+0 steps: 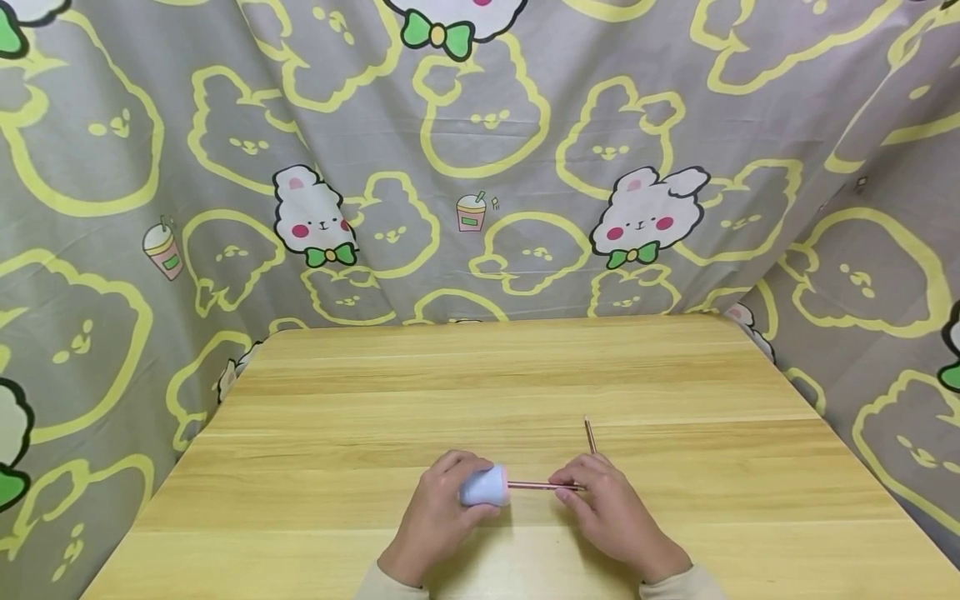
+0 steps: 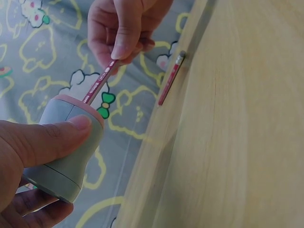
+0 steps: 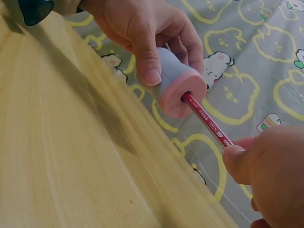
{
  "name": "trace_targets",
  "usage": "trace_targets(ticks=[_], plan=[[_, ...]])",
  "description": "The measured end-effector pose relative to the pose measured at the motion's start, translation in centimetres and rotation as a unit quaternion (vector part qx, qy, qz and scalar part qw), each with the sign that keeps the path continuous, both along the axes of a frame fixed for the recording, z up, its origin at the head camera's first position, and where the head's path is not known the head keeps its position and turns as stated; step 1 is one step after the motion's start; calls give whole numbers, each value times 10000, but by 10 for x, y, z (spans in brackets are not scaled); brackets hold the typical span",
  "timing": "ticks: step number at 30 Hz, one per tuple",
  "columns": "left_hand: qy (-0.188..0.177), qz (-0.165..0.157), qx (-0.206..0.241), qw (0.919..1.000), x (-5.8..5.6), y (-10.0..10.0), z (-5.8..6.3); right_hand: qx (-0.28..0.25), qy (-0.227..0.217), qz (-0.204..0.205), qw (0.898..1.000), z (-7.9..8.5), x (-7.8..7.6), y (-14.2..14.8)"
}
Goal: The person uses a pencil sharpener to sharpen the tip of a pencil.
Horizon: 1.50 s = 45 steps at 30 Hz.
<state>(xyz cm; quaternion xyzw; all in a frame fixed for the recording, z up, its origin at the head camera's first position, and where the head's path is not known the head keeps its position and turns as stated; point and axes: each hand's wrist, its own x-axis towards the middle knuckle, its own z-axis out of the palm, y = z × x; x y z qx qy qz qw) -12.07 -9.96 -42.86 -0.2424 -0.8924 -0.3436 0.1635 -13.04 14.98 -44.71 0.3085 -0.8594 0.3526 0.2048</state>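
My left hand (image 1: 444,504) grips a pale blue pencil sharpener (image 1: 484,486) with a pink end face, its thumb along the body. A dark red pencil (image 3: 206,118) has one end inside the hole in that pink face. My right hand (image 1: 607,508) pinches the pencil's other part between thumb and fingers. In the left wrist view the pencil (image 2: 99,83) runs straight from the sharpener (image 2: 69,142) to the right fingertips. Its tip is hidden inside the sharpener. Both hands are held just above the table.
A second red pencil (image 2: 171,78) lies on the wooden table (image 1: 375,400), beyond my right hand. Behind the table hangs a grey curtain (image 1: 510,192) with yellow outlines and white rabbits, which also covers both sides.
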Motion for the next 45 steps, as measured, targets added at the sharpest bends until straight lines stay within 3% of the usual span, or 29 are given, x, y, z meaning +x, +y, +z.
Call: trace_targets(ticks=[27, 45], plan=[[21, 138, 67, 9999, -1, -3, 0, -69, 133, -73, 9999, 1, -2, 8], [-182, 400, 249, 9987, -4, -7, 1, -193, 47, -637, 9978, 7, -6, 22]])
